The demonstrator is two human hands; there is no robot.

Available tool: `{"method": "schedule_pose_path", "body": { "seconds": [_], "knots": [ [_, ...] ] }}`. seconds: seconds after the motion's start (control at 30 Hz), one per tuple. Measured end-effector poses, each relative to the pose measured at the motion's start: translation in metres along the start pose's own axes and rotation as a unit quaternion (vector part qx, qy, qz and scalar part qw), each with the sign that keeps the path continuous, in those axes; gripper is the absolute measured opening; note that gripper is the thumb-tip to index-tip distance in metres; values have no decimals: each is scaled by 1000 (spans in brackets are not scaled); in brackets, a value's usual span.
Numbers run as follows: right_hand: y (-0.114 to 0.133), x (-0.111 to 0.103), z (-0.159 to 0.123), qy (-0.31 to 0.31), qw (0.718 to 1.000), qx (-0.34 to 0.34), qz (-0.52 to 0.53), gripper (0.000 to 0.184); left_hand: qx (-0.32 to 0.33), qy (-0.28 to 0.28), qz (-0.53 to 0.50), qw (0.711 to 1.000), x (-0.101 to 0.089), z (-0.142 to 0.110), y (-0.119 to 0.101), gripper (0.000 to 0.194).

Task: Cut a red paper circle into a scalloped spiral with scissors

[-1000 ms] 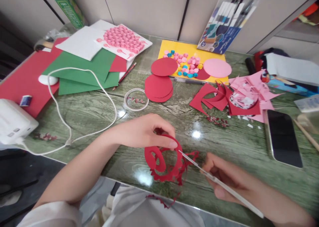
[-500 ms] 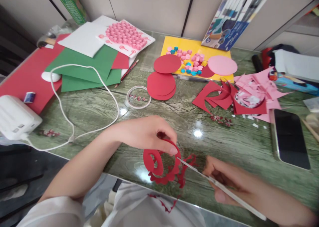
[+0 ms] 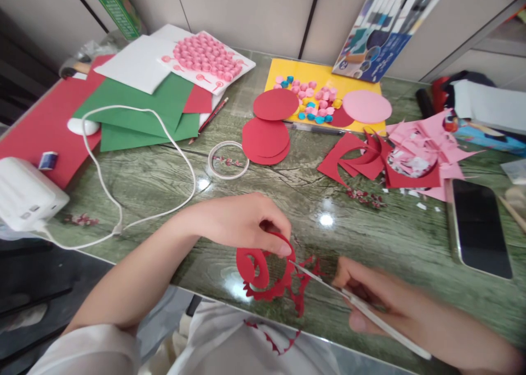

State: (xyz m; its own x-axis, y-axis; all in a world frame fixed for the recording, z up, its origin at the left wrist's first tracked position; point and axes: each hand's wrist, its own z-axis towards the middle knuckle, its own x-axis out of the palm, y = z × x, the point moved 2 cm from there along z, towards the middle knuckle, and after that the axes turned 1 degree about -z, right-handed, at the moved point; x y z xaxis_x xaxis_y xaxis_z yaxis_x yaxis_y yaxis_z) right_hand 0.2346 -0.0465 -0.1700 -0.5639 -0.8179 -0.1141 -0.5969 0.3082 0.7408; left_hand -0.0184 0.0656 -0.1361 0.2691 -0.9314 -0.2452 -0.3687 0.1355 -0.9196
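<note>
My left hand (image 3: 242, 221) pinches a red paper cutout (image 3: 263, 271) just above the near edge of the green marbled table (image 3: 164, 183). The cutout is a ring shape with jagged edges and hanging strips. My right hand (image 3: 382, 304) is closed on a thin white craft knife (image 3: 361, 306), whose tip touches the cutout's right side. A loose red paper strip (image 3: 275, 339) lies on my white clothing below.
Red paper circles (image 3: 267, 136), a tape ring (image 3: 228, 159), red and pink scraps (image 3: 394, 155), a phone (image 3: 479, 227) at right, green and red sheets (image 3: 139, 112), a white charger (image 3: 24, 191) with cable at left, a yellow sheet (image 3: 287, 73) with small paper beads.
The cutout has turned slightly in my left hand and hangs a little lower. The knife tip has shifted a bit left along its edge. The view moved up slightly.
</note>
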Motion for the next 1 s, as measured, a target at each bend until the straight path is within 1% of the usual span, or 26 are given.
{"method": "schedule_pose_path", "body": {
  "seconds": [0.07,0.13,0.23,0.33,0.43,0.53,0.6,0.73,0.83,0.9,1.0],
  "knots": [
    [5,-1,1,2,999,-6,47,36,-4,-31,-14,999,-1,0,0,23],
    [11,-2,3,9,992,-24,122,42,3,-74,-35,997,-3,0,0,22],
    [18,-2,5,15,971,-62,229,43,21,-131,-67,989,-3,3,0,21],
    [21,1,10,21,949,-95,300,42,31,-164,-119,979,1,8,0,18],
    [21,4,15,4,926,-134,352,51,13,-198,-182,963,9,14,1,20],
    [18,7,20,-8,912,-183,368,48,-11,-256,-228,939,19,19,2,25],
    [17,8,22,0,910,-208,358,46,-2,-286,-258,923,27,22,3,29],
    [13,10,27,6,915,-225,336,49,7,-308,-290,906,38,25,9,31],
    [10,13,30,3,905,-236,353,49,8,-324,-317,891,42,25,12,31],
    [9,15,32,15,899,-242,364,48,9,-343,-312,886,42,25,10,31],
    [9,17,34,25,898,-240,368,47,10,-371,-274,887,41,23,6,30]
  ]
}}
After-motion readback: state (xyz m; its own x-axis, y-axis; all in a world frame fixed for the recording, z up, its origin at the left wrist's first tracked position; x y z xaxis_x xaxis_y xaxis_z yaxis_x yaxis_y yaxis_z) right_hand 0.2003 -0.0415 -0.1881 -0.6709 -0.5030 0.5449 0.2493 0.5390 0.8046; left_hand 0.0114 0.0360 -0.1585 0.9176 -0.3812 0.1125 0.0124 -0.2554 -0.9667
